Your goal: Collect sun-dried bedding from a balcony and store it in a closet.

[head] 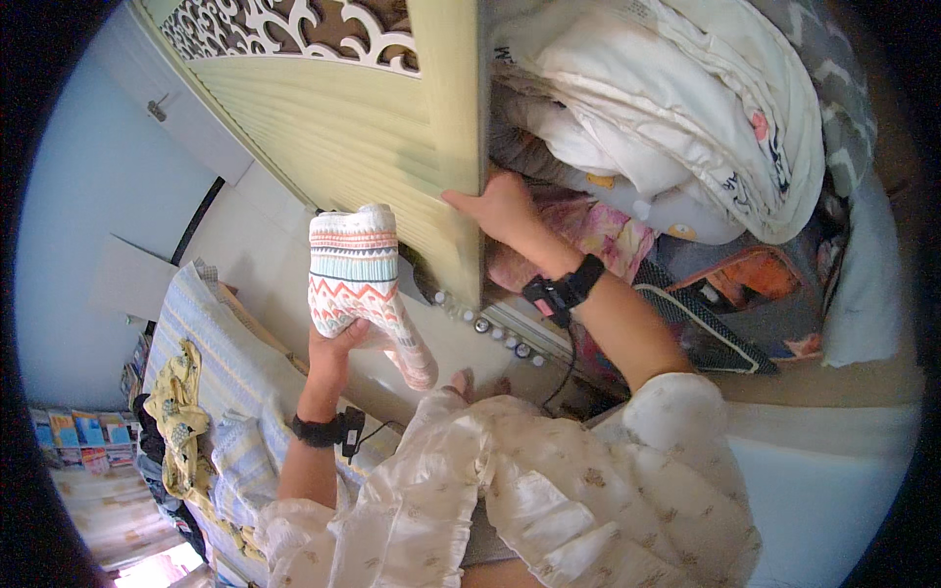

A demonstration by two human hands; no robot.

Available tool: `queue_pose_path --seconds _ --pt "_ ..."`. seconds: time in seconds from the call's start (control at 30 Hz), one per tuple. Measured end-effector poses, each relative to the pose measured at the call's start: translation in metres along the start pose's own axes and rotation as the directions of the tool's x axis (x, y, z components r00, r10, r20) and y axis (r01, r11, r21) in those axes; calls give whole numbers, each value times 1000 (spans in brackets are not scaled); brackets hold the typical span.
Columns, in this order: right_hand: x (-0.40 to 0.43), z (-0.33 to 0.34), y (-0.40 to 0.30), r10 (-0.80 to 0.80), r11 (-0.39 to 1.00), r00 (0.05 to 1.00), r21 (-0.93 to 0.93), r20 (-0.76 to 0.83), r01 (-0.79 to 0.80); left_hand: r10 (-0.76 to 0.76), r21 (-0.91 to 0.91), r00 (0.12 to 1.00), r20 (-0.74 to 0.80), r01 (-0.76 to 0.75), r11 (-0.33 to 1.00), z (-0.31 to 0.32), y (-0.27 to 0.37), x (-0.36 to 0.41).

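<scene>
In the head view my left hand holds a folded white textile with orange, teal and black zigzag bands. One end of the cloth droops beside my wrist. My right hand is at the edge of a pale yellow wardrobe door; the thumb lies on its outer face and the other fingers are hidden behind the edge. Inside the wardrobe are bunched white bedding, pink floral fabric and a dark mesh-sided bag below my right hand. A black wrist strap is on each arm.
To the left stands a bed with a blue striped sheet and a crumpled yellow garment. Pale floor tiles run between bed and wardrobe. Round studs line the wardrobe's base. A grey patterned cloth hangs at the right.
</scene>
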State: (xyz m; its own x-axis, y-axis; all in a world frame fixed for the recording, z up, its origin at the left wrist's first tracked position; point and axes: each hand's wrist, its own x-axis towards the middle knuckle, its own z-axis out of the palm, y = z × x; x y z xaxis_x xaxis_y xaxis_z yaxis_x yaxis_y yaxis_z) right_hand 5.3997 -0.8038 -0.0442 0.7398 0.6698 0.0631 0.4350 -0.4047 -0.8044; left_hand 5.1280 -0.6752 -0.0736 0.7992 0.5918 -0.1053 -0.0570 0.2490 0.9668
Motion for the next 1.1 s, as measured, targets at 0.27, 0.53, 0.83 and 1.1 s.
queue_pose_path --seconds 0.27,0.53,0.83,1.1 --pt "-98 -67 34 -97 994 975 35 -201 106 -2 -28 997 77 4 1000 -26 -12 22" --pt "-258 -126 85 200 974 878 186 -435 -130 -11 42 952 307 -2 999 -30 -8 42" --pt "-427 -178 111 387 916 549 238 -741 -324 109 39 888 446 -141 989 -29 -9 67" --pt "-529 -201 128 293 920 123 244 -948 -307 206 10 909 362 -225 974 -17 -8 64"
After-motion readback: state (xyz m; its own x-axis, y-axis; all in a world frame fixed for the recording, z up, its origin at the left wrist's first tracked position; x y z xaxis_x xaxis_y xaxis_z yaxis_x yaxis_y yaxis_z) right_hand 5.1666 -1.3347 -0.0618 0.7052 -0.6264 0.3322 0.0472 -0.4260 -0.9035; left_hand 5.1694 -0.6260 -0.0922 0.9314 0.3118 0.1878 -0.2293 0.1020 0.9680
